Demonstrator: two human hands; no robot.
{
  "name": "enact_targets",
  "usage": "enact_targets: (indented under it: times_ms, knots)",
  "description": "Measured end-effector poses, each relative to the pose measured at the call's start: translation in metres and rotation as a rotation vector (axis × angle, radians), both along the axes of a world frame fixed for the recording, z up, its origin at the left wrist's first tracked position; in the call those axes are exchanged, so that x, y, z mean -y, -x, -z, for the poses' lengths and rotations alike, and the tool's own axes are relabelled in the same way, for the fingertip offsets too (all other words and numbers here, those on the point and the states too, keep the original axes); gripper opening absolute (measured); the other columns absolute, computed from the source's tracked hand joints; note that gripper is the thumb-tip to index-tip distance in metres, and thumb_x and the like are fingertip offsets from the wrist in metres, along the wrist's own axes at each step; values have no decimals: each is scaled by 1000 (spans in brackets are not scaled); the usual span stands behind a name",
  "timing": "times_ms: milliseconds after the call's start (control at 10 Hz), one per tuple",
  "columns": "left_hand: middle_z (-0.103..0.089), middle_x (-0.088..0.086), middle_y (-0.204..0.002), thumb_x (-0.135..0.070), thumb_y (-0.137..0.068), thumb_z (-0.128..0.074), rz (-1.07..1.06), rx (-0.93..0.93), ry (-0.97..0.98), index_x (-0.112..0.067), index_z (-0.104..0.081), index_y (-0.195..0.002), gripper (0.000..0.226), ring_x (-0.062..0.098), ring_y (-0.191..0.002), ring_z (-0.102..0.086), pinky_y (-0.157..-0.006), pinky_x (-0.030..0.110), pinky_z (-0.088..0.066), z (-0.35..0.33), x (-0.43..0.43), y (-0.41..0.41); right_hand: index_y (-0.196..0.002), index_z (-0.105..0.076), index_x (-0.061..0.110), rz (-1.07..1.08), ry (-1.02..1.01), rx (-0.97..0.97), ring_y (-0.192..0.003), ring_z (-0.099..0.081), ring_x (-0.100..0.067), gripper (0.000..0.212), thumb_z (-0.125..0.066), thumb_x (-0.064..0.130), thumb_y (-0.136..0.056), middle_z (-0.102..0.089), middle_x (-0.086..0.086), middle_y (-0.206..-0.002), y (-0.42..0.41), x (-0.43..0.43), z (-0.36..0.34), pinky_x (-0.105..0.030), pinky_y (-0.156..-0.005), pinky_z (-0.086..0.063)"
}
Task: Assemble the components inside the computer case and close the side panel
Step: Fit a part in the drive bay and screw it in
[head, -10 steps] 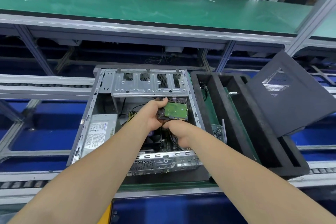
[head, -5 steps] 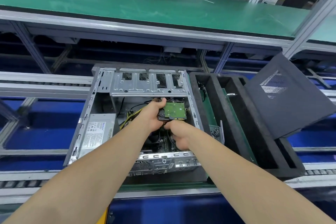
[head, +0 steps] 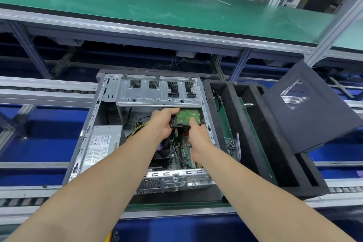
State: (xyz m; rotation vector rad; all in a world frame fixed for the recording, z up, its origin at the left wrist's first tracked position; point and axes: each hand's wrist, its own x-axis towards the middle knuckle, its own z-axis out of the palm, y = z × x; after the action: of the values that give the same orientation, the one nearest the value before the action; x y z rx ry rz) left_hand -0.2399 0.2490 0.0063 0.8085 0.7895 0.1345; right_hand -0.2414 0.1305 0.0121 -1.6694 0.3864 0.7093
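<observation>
An open computer case [head: 94, 124] lies on its side on the conveyor, its inside facing up. A hard drive [head: 186, 115] with its green circuit board up sits just below the metal drive cage [head: 157, 94] at the case's far end. My left hand [head: 164, 122] grips the drive's left edge. My right hand [head: 197, 133] holds its near edge, thumb on the board. A power supply [head: 100, 143] fills the left side; the motherboard [head: 182, 153] shows under my hands. The dark side panel [head: 306, 108] leans at the right.
A black foam tray [head: 255, 143] with long slots stands right of the case, the side panel propped on it. A small container of screws [head: 231, 146] sits between case and tray. A green-topped bench [head: 157, 6] runs across the back. Blue conveyor beds lie on both sides.
Both hands have pushed the hard drive a little further toward the drive cage. My right thumb now lies on the green board.
</observation>
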Motion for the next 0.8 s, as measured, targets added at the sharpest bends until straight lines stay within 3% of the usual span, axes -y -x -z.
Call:
enact_targets:
  times_ms: [100, 200, 300, 400, 500, 600, 700, 800]
  knots:
    - [-65, 23, -112, 6, -89, -62, 1, 51, 66, 10, -58, -115, 26, 39, -96, -66, -91, 51, -57, 2, 0, 4, -147, -43, 9, 54, -45, 35, -92, -60, -21, 49, -52, 39, -109, -64, -9, -117, -1, -1, -1, -42, -97, -46]
    - [-52, 18, -102, 3, -87, -51, -31, 135, 208, -2, -50, -102, 16, 36, -93, -58, -106, 51, -49, 1, -6, 7, -139, -51, 1, 175, -326, -10, -99, -73, -23, 36, -54, 24, -111, -72, -16, -118, -5, -9, 0, -39, -102, -55]
    - [-56, 15, -88, 0, -88, -45, -76, 181, 250, -7, -50, -89, 9, 33, -80, -59, -94, 45, -54, -2, -12, 10, -139, -53, -5, 276, -442, -16, -102, -72, -27, 36, -55, 16, -110, -69, -25, -129, -11, -18, -1, -32, -90, -59]
    - [-63, 18, -96, 1, -92, -48, -4, 120, 134, -3, -53, -97, 8, 33, -88, -64, -88, 40, -57, 0, -14, 14, -138, -55, -8, 326, -559, -51, -96, -71, -24, 34, -51, 13, -112, -67, -26, -133, -11, -19, -6, -31, -90, -60]
    - [-68, 20, -103, 2, -96, -53, 53, 134, 106, 1, -58, -104, 10, 31, -94, -70, -92, 40, -59, 6, -13, 16, -155, -40, -1, 826, -1267, -537, -110, -69, -15, 42, -37, 9, -114, -55, -17, -152, -17, -23, -2, -19, -97, -54]
    - [-68, 26, -116, 3, -99, -60, 33, 102, 14, 10, -57, -119, 21, 34, -108, -69, -102, 46, -55, 10, -12, 14, -162, -15, -7, 408, -556, -108, -114, -65, -9, 52, -31, 5, -114, -38, -29, -162, -15, -25, -11, -16, -83, -48]
    - [-70, 23, -115, 3, -99, -61, -11, 68, -96, 6, -60, -120, 21, 34, -110, -69, -101, 43, -56, 11, -4, 12, -163, -30, 16, 323, -483, -4, -112, -72, -22, 54, -50, 14, -112, -65, -20, -138, -19, -24, 0, -35, -105, -46]
    - [-71, 18, -112, 3, -100, -59, -61, 60, -180, -3, -64, -110, 12, 31, -110, -69, -87, 33, -60, 9, 1, 12, -159, -33, 12, 255, -491, 0, -92, -72, -16, 51, -51, 16, -112, -70, -10, -104, -21, -24, 6, -40, -113, -46]
